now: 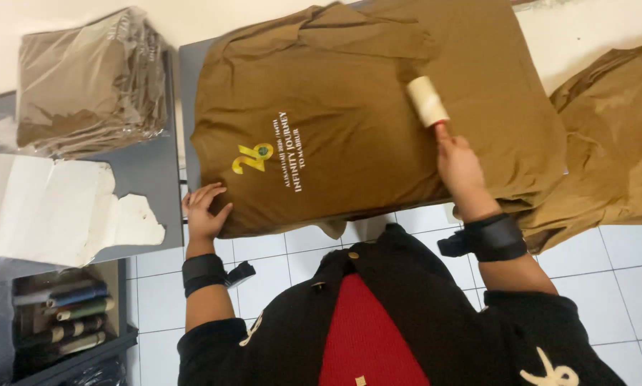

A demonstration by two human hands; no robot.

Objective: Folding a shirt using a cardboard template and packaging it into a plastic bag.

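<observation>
While the left hand lay fingers-spread on the near edge of the brown shirt, pinning it to the grey table, the right hand was clamped around the lint roller farther out. Risk judged: sticky roller could drag cloth into wrinkles where unpinned, or nudge it toward the heaped shirts at right.

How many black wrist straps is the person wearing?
2. One black wrist strap is on the left forearm, below the left hand that rests on the brown shirt. The other strap is on the right forearm, below the right hand holding the lint roller.
</observation>
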